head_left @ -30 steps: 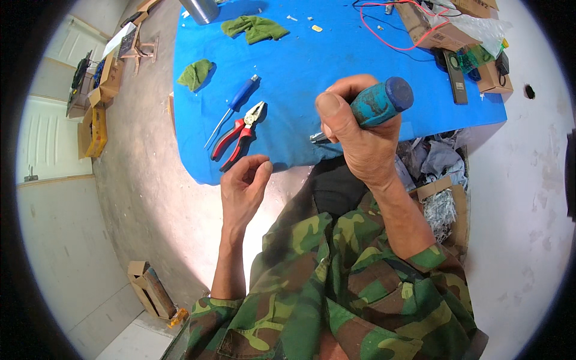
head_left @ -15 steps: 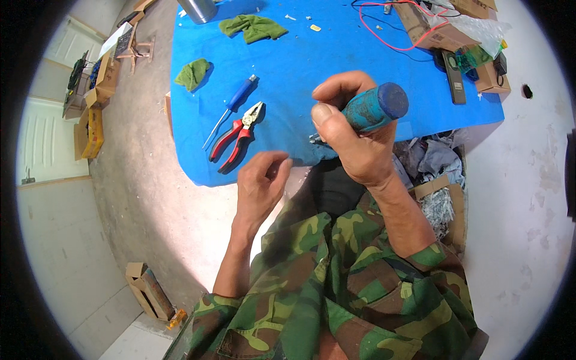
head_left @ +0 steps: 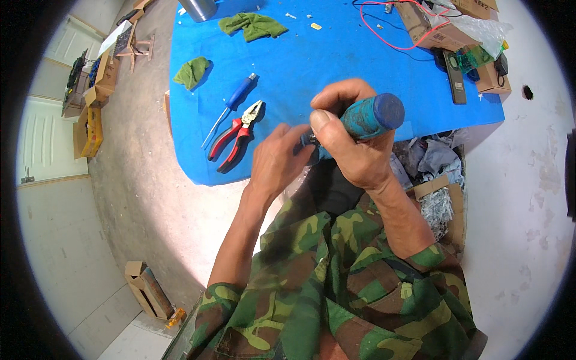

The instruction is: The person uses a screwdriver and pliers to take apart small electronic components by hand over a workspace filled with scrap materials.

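While the person in camouflage sleeves is working at the near edge, a bare concrete floor (head_left: 150, 204) is spreading around a table covered with a blue cloth (head_left: 336, 60), and a pale panelled door (head_left: 42, 144) is standing at the far left. Brown cardboard boxes (head_left: 90, 114) are lying stacked along the left wall, one with a yellow face, and another brown cardboard box (head_left: 429, 27) bearing a small white label is sitting at the cloth's far right corner beside a clear plastic bag (head_left: 480, 27). A small open carton (head_left: 150, 291) is lying on the floor at lower left. A box of grey scrap (head_left: 441, 207) is resting just right of the person. On the cloth, red-handled pliers (head_left: 235, 135) are lying just beside a blue-handled screwdriver (head_left: 231, 105), with two green rags (head_left: 252, 25) farther back and a red wire (head_left: 390, 33) looping near the far edge. The right hand (head_left: 354, 150) is closing tightly around a tool with a thick teal handle (head_left: 372, 117), held above the cloth's near edge. The left hand (head_left: 276, 162) is reaching to the tool's dark front end, fingers curled against it; whether they are pinching it cannot be told.
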Available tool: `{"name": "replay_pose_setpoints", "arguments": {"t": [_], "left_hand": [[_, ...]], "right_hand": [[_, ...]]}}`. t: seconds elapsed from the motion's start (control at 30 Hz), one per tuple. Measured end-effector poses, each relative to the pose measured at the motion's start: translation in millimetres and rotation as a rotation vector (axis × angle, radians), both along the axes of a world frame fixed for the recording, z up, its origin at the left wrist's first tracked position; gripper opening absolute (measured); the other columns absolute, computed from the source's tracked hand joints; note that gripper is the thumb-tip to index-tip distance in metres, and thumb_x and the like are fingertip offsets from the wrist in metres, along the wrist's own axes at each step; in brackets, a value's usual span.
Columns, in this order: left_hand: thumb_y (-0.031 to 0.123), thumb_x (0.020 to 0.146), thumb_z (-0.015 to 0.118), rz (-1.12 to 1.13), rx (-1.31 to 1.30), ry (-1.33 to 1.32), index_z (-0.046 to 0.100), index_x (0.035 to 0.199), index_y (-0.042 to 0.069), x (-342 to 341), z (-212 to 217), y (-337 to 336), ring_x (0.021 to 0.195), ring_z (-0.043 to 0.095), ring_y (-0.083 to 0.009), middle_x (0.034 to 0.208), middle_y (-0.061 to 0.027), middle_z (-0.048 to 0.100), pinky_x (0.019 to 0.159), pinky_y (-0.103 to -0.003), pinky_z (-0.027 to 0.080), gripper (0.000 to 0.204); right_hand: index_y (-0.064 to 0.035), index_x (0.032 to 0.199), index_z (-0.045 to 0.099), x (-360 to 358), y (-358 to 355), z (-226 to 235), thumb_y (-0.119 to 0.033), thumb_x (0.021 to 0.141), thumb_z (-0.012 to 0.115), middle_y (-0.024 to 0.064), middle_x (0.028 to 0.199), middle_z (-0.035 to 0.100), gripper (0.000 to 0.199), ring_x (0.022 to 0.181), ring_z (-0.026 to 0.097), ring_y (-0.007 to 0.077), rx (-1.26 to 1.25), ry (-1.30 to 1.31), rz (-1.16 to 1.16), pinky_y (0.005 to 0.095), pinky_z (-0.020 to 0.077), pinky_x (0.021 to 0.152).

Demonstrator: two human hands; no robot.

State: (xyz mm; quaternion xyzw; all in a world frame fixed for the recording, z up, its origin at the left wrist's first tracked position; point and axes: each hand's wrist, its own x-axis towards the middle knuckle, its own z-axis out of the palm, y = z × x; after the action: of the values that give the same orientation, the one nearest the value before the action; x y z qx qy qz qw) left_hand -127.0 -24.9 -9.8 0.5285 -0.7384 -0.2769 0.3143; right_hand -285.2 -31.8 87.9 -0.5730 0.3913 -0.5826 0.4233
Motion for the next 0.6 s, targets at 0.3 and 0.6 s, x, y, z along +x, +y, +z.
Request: {"name": "replay_pose_setpoints", "arguments": {"t": [0.3, 0.6], "left_hand": [[0.017, 0.087, 0.08, -0.025, -0.025, 0.011, 0.079, 0.106, 0.013, -2.1, 3.1, -4.4, 0.078, 0.067, -0.0342, 0.085, -0.01, 0.063, 0.065, -0.047, 0.051, 0.019], [0.017, 0.086, 0.081, -0.029, -0.019, 0.0, 0.077, 0.1, 0.01, 1.9, 2.1, -3.9, 0.076, 0.067, -0.0342, 0.084, -0.0098, 0.063, 0.065, -0.047, 0.051, 0.016]], "right_hand": [[-0.0041, 0.1, 0.071, -0.7, 0.9, -2.2, -0.005, 0.088, 0.074, 0.0059, 0.093, 0.072, 0.012, 0.082, 0.069, 0.0135, -0.091, 0.052, 0.003, 0.0311, 0.057, 0.074], [-0.0052, 0.099, 0.071, 1.6, 3.3, -2.0, -0.003, 0.087, 0.074, 0.0091, 0.093, 0.072, 0.013, 0.08, 0.072, 0.0178, -0.152, 0.166, 0.025, 0.0319, 0.0574, 0.074]]}}
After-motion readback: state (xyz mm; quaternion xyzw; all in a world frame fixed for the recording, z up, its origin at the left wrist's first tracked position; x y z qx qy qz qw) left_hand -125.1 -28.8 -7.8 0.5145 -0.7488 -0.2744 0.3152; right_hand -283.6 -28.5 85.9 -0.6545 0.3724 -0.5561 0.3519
